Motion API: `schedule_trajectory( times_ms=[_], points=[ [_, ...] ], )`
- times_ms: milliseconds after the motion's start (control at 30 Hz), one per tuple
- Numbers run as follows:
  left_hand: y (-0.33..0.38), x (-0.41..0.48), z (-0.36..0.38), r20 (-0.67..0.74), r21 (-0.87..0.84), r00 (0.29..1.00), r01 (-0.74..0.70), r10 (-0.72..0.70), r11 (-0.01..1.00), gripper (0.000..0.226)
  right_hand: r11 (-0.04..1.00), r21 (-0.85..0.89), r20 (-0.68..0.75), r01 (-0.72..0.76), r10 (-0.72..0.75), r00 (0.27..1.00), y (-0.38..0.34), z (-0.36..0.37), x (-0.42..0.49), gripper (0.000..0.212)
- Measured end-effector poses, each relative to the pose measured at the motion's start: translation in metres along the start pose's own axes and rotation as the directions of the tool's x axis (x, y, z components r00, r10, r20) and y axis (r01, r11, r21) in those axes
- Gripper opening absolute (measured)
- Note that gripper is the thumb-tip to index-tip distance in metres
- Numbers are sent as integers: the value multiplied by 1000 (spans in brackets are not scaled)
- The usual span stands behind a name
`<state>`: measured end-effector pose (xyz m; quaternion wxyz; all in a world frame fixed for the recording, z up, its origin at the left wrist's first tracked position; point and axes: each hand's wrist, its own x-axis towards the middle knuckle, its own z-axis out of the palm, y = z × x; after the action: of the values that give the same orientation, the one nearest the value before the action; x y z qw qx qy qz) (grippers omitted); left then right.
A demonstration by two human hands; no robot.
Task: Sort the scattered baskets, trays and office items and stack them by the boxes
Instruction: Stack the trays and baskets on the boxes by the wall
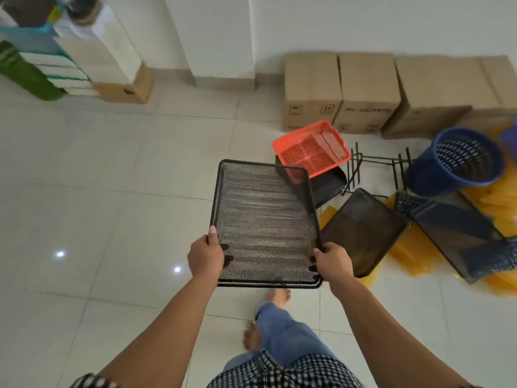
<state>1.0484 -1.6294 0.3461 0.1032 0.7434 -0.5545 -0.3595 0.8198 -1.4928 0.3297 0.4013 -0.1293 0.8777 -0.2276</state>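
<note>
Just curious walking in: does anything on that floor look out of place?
Yes: yellow folders lie strewn on the floor under a black mesh tray, and the orange basket sits askew on another black tray.

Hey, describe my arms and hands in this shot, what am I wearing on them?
Both forearms are bare. The left hand and right hand wear no gloves, and no watch or bracelet shows at the wrists. A black-and-white checked sleeve edges the left arm at the bottom of the frame, matching the checked shirt. The right sleeve is barely in view.
</note>
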Motion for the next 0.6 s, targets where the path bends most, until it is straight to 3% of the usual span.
schedule_trajectory(
  times_ms=[300, 600],
  points=[
    [-2, 91, 48, 162, 125, 985, 33, -53, 992, 47, 991, 0, 10, -136, 136, 991, -14, 45, 68, 24],
    [-56, 178, 116, 316, 319, 923, 113, -218, 941, 36, 942, -222, 8, -252, 260, 966, 4, 119, 149, 28]
  ],
)
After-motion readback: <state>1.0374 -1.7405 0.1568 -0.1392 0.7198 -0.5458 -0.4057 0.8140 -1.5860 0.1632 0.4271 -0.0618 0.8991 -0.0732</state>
